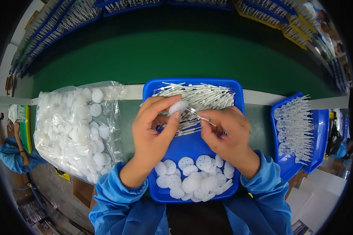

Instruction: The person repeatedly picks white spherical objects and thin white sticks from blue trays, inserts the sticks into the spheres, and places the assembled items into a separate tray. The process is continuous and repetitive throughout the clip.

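Between the thumb and fingers of my left hand [153, 125] is a small white translucent plastic disc [178, 107]. My right hand [227, 131] is closed on a thin silvery-white rod [203, 117], its far end reaching the disc's right edge; whether it enters the disc I cannot tell. Both hands are over a blue tray [192, 145]. Thin white rods [200, 94] with dark bits lie heaped in its far half. Loose white discs [200, 182], several showing small holes, are piled in its near half.
A clear plastic bag [76, 129] full of white discs lies left of the tray. At right, another blue tray [277, 129] holds rows of discs with rods attached. Filled blue trays [70, 31] line the green table's [176, 51] far edge. Another person's blue sleeve [11, 154] shows at far left.
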`<state>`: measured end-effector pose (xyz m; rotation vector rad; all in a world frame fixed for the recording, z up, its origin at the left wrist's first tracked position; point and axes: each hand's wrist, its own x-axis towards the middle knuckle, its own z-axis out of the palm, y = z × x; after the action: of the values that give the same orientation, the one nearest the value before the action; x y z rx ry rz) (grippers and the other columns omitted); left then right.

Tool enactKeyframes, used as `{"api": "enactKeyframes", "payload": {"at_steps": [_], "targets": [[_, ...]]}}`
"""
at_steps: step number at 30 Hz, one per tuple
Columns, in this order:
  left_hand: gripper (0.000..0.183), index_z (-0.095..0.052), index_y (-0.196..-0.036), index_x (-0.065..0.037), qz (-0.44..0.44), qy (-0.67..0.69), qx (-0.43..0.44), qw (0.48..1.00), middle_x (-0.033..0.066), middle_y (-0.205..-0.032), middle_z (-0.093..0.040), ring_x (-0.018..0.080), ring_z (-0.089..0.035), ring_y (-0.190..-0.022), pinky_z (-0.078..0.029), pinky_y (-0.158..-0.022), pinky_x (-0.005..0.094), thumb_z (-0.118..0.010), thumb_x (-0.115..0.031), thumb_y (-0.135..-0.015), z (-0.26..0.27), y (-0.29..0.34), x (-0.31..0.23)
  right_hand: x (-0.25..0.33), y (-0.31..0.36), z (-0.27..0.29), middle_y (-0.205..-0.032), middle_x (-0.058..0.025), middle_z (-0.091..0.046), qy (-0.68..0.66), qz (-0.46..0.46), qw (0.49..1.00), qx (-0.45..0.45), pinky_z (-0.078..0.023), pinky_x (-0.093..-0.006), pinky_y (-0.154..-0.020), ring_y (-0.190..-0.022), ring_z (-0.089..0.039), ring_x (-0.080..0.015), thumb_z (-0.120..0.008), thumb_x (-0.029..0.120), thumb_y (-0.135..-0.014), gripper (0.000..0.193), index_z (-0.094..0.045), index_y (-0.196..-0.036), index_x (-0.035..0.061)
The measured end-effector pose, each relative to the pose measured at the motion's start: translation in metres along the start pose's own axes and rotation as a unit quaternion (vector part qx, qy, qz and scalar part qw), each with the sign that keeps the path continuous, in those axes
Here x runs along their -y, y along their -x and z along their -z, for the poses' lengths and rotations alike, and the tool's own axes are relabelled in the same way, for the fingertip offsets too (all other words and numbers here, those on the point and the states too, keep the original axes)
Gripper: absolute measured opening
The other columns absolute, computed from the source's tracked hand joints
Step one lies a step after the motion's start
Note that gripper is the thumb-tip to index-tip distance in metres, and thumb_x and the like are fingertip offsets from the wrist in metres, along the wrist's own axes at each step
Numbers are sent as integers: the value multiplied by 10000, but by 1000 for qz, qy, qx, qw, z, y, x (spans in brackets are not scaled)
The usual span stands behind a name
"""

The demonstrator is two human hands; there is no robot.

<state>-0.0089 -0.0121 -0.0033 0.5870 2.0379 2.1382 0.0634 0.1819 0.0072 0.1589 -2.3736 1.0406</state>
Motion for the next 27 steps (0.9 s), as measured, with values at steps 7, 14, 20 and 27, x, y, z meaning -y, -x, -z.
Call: {"api": "enactKeyframes", "payload": {"at_steps": [7, 14, 20, 27], "targets": [[356, -759, -1311, -26, 15, 23, -3, 1000, 100, -1220, -729, 146, -709, -1060, -607, -831, 257, -720, 86, -975, -3, 3, 3, 0, 4, -3, -669, -23, -690, -114, -148, 981, 50, -497, -299, -559, -559, -664, -144, -841, 79, -909, 177, -797, -1079, 101], [365, -795, -1288, -29, -22, -166, 51, 985, 141, -1183, -801, 176, -741, -902, -603, -780, 285, -751, 71, -940, -4, 5, -10, 3, 3, 1, -733, -70, -762, -219, -276, 930, 106, -519, -272, -554, -649, -739, -105, -829, 131, -965, 99, -798, -1028, 61], [411, -800, -1289, -29, -77, -237, 57, 967, 145, -1011, -814, 201, -738, -775, -590, -729, 319, -782, 81, -893, -5, 6, -11, -4, 2, -3, -724, -47, -749, -59, -128, 990, 26, -505, -298, -576, -635, -730, -157, -853, 157, -923, 117, -794, -969, 68], [447, -797, -1310, -37, -33, -233, 47, 971, 143, -951, -809, 199, -733, -724, -582, -699, 319, -814, 71, -876, -10, 16, -10, -7, -1, -5, -740, 11, -729, 135, 80, 988, -7, -482, -337, -611, -621, -690, -183, -855, 140, -829, 140, -786, -949, 118]]}}
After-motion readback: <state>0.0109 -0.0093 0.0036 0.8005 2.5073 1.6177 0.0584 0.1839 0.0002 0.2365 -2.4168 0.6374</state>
